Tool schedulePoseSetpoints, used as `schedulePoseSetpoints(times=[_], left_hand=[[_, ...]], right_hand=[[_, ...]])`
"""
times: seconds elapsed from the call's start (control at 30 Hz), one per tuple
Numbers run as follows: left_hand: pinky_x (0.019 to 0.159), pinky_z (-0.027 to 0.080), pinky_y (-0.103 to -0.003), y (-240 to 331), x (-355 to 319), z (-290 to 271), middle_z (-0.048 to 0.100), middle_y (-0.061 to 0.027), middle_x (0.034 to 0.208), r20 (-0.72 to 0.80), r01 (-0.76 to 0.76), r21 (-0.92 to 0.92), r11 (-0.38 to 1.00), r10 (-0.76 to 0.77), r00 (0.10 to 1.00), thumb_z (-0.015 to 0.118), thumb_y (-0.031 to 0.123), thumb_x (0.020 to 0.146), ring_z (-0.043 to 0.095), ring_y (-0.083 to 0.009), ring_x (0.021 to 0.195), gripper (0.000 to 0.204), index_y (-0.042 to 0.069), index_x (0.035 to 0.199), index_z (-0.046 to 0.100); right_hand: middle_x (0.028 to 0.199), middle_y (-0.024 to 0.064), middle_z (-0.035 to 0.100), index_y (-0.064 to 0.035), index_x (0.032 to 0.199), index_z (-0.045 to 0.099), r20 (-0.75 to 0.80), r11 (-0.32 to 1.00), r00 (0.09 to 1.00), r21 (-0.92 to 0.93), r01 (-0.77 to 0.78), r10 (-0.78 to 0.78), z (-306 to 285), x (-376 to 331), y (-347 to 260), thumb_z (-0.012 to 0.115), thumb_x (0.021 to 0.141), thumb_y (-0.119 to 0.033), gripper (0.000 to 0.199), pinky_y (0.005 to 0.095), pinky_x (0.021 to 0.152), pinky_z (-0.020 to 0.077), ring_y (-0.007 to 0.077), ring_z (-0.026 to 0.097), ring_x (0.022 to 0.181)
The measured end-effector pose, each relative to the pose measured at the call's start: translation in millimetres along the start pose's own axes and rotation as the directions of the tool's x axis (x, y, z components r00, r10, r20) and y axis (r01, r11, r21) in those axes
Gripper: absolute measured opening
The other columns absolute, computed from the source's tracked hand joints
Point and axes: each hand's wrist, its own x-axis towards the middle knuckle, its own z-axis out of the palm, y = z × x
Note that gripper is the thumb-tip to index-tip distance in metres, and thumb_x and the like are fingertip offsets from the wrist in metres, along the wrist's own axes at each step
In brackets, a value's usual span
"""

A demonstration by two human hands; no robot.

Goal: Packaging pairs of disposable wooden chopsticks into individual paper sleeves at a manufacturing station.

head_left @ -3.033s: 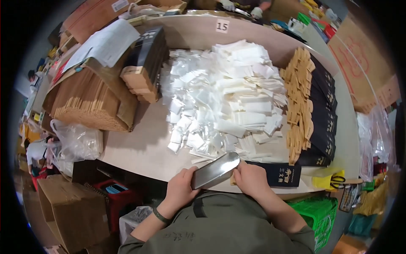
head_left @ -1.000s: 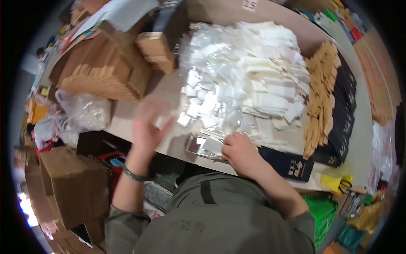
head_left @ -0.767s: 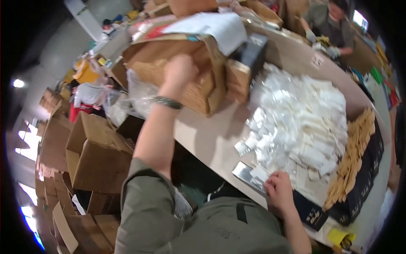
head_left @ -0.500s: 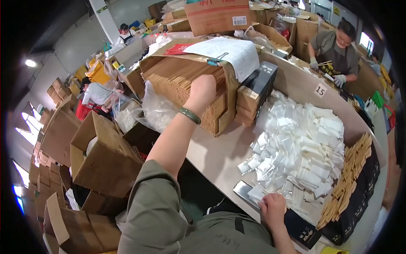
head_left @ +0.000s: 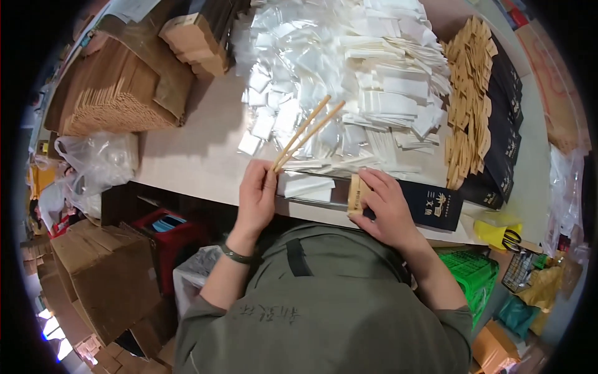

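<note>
My left hand grips a pair of light wooden chopsticks by their lower ends; they slant up and to the right over a heap of white paper and clear plastic packets. My right hand holds the tan open end of a long dark sleeve that lies along the table's near edge. Flat white sleeves rest between my two hands.
Rows of tan-and-black sleeves stand at the right. A brown box packed with chopsticks sits at the left, with a clear plastic bag below it. Cardboard boxes, a red bin and a green crate stand on the floor.
My left hand reached up to the brown chopstick box at the left and came back holding a pair of chopsticks. My right hand stayed at the near edge and now grips the dark sleeve.
</note>
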Motion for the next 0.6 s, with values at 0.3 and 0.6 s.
schedulePoseSetpoints(times=[0.3, 0.6], left_hand=[[0.073, 0.049, -0.022, 6, 26, -101, 0.067, -0.0005, 0.083, 0.434, 0.423, 0.061, 0.904, -0.405, 0.805, 0.069, -0.002, 0.088, 0.059, -0.0054, 0.08, 0.006, -0.001, 0.094, 0.069], [0.076, 0.053, -0.034, 23, 13, 12, 0.062, -0.0115, 0.106, 0.089, -0.152, 0.339, 0.929, 0.129, 0.988, 0.075, 0.002, 0.08, 0.065, -0.0276, 0.089, 0.014, 0.006, 0.093, 0.074]], right_hand=[[0.134, 0.0182, 0.056, -0.0033, 0.084, 0.058, 0.009, 0.999, 1.0, -0.044, 0.027, -0.026, -1, 0, -8, 0.08, 0.072, -0.018, 0.028, 0.0466, 0.1, 0.0425, 0.0371, 0.052, 0.121], [0.131, 0.0198, 0.057, -0.0019, 0.089, 0.06, -0.007, 0.995, 1.0, -0.101, 0.008, -0.009, 10, 20, -17, 0.081, 0.071, -0.02, 0.033, 0.0455, 0.098, 0.0458, 0.0371, 0.053, 0.119]])
